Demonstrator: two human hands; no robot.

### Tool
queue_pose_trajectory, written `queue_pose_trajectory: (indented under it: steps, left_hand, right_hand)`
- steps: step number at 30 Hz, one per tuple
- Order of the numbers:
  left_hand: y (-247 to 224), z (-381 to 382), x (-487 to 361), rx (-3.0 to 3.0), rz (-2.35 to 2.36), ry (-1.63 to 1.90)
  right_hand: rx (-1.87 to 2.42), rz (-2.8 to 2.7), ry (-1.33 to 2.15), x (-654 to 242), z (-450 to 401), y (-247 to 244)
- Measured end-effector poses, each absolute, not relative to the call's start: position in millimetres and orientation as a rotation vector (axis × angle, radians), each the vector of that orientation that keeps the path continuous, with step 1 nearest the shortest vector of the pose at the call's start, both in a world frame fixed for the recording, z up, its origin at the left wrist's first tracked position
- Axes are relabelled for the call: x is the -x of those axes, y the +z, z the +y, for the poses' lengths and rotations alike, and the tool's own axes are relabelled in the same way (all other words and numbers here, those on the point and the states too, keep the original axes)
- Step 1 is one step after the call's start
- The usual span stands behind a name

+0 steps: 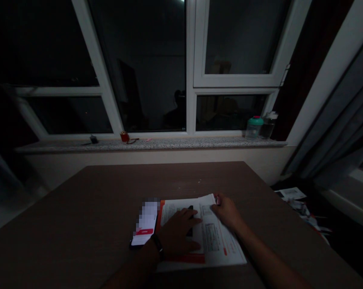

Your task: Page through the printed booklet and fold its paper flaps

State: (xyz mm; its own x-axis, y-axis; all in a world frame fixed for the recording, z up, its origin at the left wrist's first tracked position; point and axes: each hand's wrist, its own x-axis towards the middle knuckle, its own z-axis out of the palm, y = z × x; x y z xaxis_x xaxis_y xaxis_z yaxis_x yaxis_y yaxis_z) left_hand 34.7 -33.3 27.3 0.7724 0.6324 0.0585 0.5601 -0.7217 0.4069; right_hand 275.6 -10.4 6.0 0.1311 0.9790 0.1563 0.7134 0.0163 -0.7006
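Head view: the papers (226,249) lie on the worktop (79,224), directly under the left grip (178,233) and reaching across to the right grip (226,208). The left grip is released, palm down with fingers spread over the left and middle part of the papers, hiding some of the print and part of a dark patch. The right grip is closed on the papers' upper right edge, thumb over the top sheet. A phone (145,224), screen lit, lies just beside the papers' left edge, near the band (157,245) on the left wrist. Beyond the worktop, the sill (169,143) bears two bottles (254,128) at its right and a red jar (124,137) left of centre. Loose sheets (292,193) lie low at the right, past the worktop's edge.
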Motion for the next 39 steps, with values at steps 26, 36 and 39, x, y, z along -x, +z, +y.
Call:
queue_pose_trajectory:
  steps: [26, 36, 39]
  left_hand:
    - [32.1, -33.6, -40.1, -2.199, 0.928, 0.736]
    - [19.2, -25.0, -35.6, -2.388, 1.146, 0.654]
    - [17.8, -25.7, -33.9, -2.520, 1.066, 0.509]
  right_hand:
    - [1.164, -1.849, 0.634, -263.7, -23.4, 15.1]
    - [1.200, -2.218, 0.572, -263.5, -24.8, 10.4]
    - [1.205, -2.219, 0.571, -263.5, -25.8, 13.8]
